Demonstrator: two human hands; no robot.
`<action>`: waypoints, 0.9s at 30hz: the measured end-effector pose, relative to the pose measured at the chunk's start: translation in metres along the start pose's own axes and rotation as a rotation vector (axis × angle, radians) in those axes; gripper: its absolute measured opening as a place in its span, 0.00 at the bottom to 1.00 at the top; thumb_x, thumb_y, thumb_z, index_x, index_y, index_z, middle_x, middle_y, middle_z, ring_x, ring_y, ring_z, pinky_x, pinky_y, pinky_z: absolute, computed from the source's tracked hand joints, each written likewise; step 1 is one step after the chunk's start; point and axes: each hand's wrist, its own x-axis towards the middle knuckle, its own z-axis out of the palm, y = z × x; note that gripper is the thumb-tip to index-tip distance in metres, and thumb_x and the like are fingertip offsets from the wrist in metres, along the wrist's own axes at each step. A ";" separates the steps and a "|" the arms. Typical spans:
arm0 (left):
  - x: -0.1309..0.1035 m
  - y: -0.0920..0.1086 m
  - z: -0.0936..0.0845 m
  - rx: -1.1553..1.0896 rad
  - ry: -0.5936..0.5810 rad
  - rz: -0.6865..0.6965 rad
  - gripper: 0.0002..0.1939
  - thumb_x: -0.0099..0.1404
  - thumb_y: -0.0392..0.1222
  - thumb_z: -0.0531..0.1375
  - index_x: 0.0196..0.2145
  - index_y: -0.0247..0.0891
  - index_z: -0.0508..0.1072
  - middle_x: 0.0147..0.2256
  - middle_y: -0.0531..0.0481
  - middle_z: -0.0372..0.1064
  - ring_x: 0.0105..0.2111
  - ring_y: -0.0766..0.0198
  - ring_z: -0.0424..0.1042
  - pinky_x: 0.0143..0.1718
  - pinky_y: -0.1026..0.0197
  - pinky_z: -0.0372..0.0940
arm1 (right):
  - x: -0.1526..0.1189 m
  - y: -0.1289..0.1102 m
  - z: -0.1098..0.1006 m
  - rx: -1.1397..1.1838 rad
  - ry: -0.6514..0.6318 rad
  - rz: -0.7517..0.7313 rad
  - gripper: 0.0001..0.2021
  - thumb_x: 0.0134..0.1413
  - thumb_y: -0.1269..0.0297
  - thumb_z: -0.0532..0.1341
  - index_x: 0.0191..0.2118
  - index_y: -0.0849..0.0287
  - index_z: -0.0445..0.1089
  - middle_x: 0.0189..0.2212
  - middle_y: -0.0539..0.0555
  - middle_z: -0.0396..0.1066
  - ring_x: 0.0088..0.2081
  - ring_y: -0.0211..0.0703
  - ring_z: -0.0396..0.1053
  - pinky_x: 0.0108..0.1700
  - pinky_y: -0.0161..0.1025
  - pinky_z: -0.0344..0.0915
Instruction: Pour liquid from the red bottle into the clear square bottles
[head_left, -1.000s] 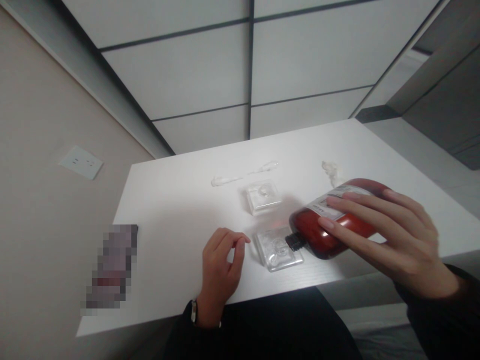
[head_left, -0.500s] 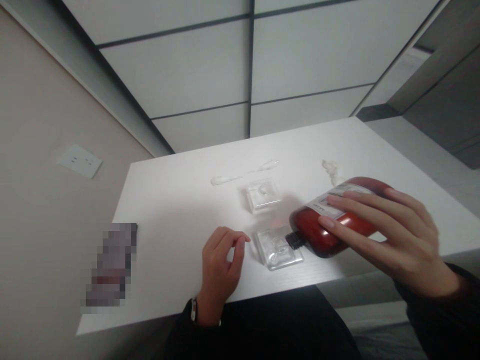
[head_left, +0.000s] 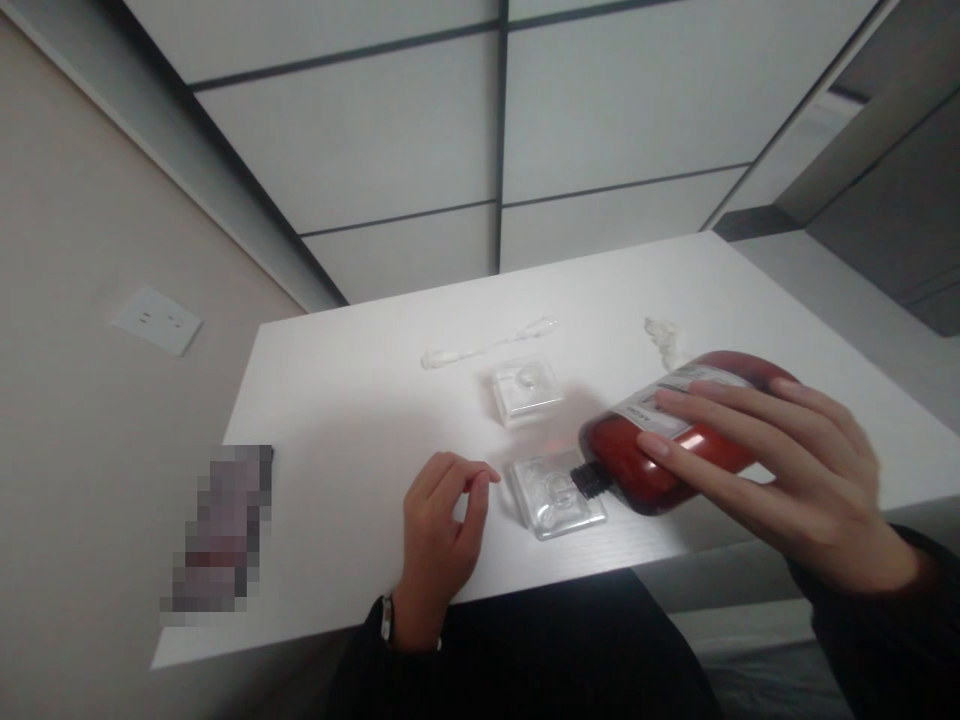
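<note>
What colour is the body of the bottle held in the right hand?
The bottle is reddish-brown, showing best in the head view.

open white tabletop (head_left: 322, 500) at left, 2 clear containers (head_left: 525, 390) blocking mid-table

Amber-red bottle (head_left: 660, 450), labelled, uncapped, black threaded neck tilted down over the nearer clear plastic tray (head_left: 557, 495), which lies flat on the table (head_left: 337, 500), its moulded centre partly hidden.

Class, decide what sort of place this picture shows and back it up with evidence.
Probably a room in a home: a plain white table, large framed panels like wardrobe doors, and a wall socket.
</note>
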 end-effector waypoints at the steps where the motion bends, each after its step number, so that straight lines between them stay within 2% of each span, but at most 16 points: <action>1: 0.000 0.000 0.000 0.000 0.001 0.001 0.11 0.75 0.32 0.56 0.35 0.40 0.74 0.30 0.52 0.72 0.30 0.63 0.72 0.32 0.60 0.66 | 0.000 0.000 0.000 0.004 -0.008 -0.001 0.32 0.63 0.86 0.64 0.65 0.47 0.70 0.57 0.54 0.77 0.56 0.51 0.76 0.63 0.50 0.68; 8: 0.000 -0.001 0.001 0.000 0.008 -0.003 0.11 0.75 0.32 0.56 0.34 0.41 0.74 0.29 0.52 0.73 0.30 0.62 0.72 0.31 0.60 0.66 | -0.003 0.001 0.001 -0.008 0.005 0.008 0.38 0.65 0.84 0.64 0.73 0.44 0.60 0.58 0.53 0.77 0.55 0.50 0.77 0.61 0.49 0.70; 17: 0.000 -0.001 0.000 -0.004 0.003 -0.002 0.12 0.75 0.32 0.56 0.34 0.40 0.74 0.29 0.52 0.73 0.30 0.63 0.72 0.32 0.60 0.66 | -0.003 0.002 0.000 -0.003 -0.003 -0.018 0.31 0.63 0.85 0.66 0.66 0.50 0.70 0.58 0.56 0.77 0.56 0.52 0.77 0.63 0.50 0.68; 21: -0.001 -0.001 0.001 -0.006 -0.002 -0.009 0.12 0.75 0.31 0.56 0.34 0.40 0.74 0.29 0.52 0.72 0.30 0.63 0.72 0.32 0.60 0.66 | -0.004 0.002 0.000 -0.003 -0.014 -0.022 0.27 0.61 0.86 0.66 0.59 0.52 0.75 0.59 0.57 0.76 0.57 0.53 0.76 0.64 0.50 0.67; 27: 0.000 -0.001 0.001 -0.013 0.004 0.002 0.11 0.75 0.31 0.56 0.35 0.40 0.74 0.30 0.52 0.72 0.30 0.63 0.71 0.32 0.61 0.65 | -0.004 0.001 0.001 -0.002 -0.019 -0.011 0.26 0.62 0.87 0.66 0.58 0.51 0.75 0.61 0.55 0.75 0.57 0.52 0.76 0.62 0.50 0.68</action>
